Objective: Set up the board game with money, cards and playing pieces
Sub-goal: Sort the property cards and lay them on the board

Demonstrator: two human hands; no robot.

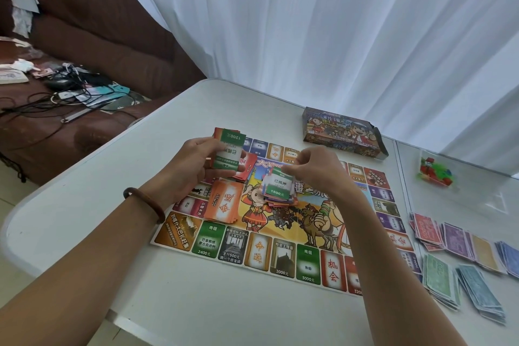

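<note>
- Our left hand [202, 161] grips a card stack [229, 156]; our right hand [311, 171] pinches the top card [278, 185] of the centre pile [282, 202].
- Money [455, 244] lies sorted lower right; pieces [434, 173] still bagged.

Box [344, 132] behind board [252, 247]

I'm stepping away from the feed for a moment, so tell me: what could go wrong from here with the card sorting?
1. The card pile on the board looks uneven; the right hand, working at its top, could knock it sliding.
2. The left hand grips a splayed stack; cards could slip onto the red cards below and mix.
</note>
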